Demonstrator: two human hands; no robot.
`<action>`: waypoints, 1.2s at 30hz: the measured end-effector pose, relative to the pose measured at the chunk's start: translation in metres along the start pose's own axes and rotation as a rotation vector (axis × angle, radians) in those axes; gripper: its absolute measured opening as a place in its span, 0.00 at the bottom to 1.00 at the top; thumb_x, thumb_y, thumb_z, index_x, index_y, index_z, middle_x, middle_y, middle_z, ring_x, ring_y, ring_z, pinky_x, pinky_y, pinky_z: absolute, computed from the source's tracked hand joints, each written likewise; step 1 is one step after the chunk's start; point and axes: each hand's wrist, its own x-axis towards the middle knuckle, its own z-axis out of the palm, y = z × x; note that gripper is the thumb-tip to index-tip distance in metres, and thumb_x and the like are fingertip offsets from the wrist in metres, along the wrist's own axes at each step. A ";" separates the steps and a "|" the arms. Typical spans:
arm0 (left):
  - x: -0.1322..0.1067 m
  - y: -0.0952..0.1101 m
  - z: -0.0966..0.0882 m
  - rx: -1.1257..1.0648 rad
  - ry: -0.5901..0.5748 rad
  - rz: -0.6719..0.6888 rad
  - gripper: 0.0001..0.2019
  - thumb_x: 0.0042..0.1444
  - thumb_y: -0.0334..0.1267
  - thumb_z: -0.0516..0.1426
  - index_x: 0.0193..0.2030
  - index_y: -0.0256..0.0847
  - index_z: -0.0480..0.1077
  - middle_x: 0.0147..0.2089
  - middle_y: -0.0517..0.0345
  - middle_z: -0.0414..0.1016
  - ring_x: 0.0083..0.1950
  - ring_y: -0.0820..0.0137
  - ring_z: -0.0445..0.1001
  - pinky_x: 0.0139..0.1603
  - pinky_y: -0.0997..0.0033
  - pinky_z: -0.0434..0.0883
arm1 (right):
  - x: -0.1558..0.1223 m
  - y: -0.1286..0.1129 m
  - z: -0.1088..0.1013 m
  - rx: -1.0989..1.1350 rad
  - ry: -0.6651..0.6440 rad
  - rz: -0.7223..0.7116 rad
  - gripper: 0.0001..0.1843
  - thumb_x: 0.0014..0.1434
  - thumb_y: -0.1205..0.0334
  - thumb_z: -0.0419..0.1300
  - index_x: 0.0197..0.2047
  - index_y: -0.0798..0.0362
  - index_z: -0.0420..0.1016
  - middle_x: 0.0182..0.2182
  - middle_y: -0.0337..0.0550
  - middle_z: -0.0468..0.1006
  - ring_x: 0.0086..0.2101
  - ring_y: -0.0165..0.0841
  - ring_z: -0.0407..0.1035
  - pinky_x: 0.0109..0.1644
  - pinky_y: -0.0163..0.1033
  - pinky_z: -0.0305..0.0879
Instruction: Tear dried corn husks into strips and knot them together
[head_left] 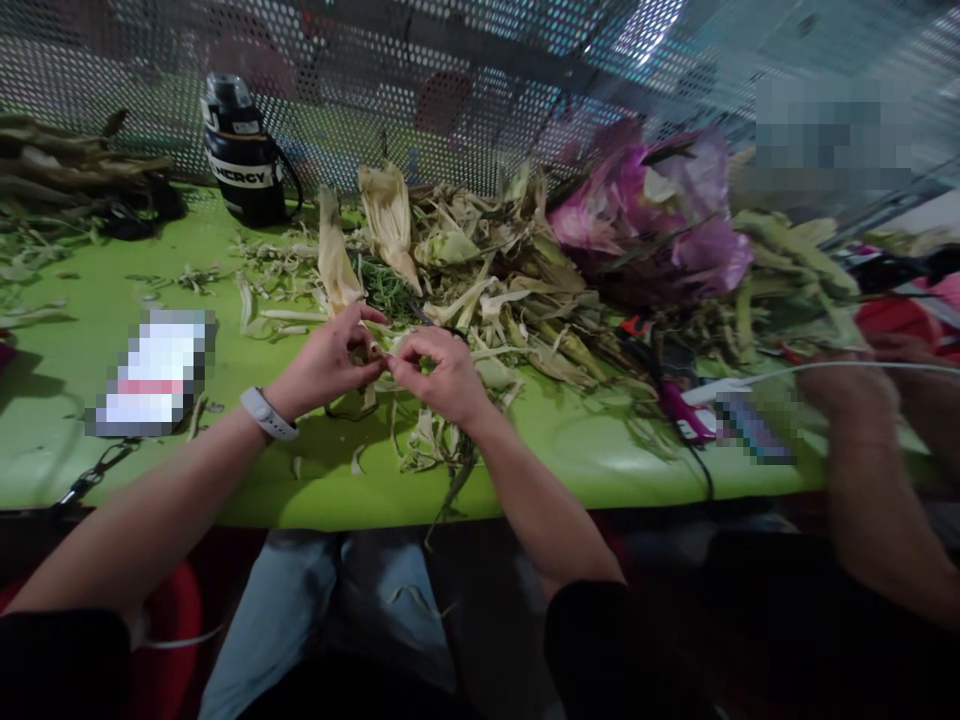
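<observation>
Over the green table (pixel 247 480), my left hand (pixel 337 355) and my right hand (pixel 442 372) meet with their fingertips almost touching. Both are pinched closed around something small and pale, mostly covered by the fingers; its kind I cannot make out. A white band circles my left wrist. Just beyond my left hand a dry corn husk (pixel 335 255) stands upright, with a second husk (pixel 388 225) behind it. Thin green strands (pixel 386 285) lie past my fingertips. Below my right hand are torn husk scraps (pixel 431 440), some hanging over the table edge.
A black bottle (pixel 244 160) stands at the back left, with a blurred-out phone (pixel 154 375) nearer. Husks (pixel 555 330) pile up right of centre, beside a pink plastic bag (pixel 652 215). At right, another person's hands (pixel 847 390) are near a white cable (pixel 765 378).
</observation>
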 end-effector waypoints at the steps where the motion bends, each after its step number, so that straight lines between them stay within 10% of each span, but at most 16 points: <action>1: 0.000 0.001 0.000 0.001 0.002 0.002 0.20 0.53 0.38 0.62 0.51 0.38 0.64 0.32 0.58 0.75 0.33 0.69 0.74 0.33 0.70 0.67 | 0.000 0.000 0.000 0.005 0.006 0.002 0.13 0.55 0.62 0.58 0.21 0.50 0.62 0.21 0.37 0.69 0.27 0.31 0.62 0.42 0.42 0.59; 20: -0.004 -0.003 0.006 -0.027 -0.012 0.003 0.20 0.51 0.35 0.63 0.50 0.41 0.63 0.34 0.57 0.75 0.35 0.69 0.75 0.34 0.70 0.70 | -0.003 -0.001 0.003 0.050 0.046 0.087 0.15 0.57 0.48 0.65 0.30 0.50 0.71 0.28 0.38 0.75 0.33 0.33 0.68 0.44 0.42 0.59; 36: -0.004 -0.003 0.008 -0.163 0.000 -0.025 0.19 0.51 0.35 0.63 0.47 0.39 0.62 0.34 0.58 0.75 0.35 0.70 0.76 0.32 0.74 0.69 | -0.004 0.001 0.005 -0.127 0.178 -0.077 0.04 0.59 0.61 0.65 0.33 0.50 0.79 0.32 0.40 0.77 0.38 0.35 0.68 0.46 0.44 0.59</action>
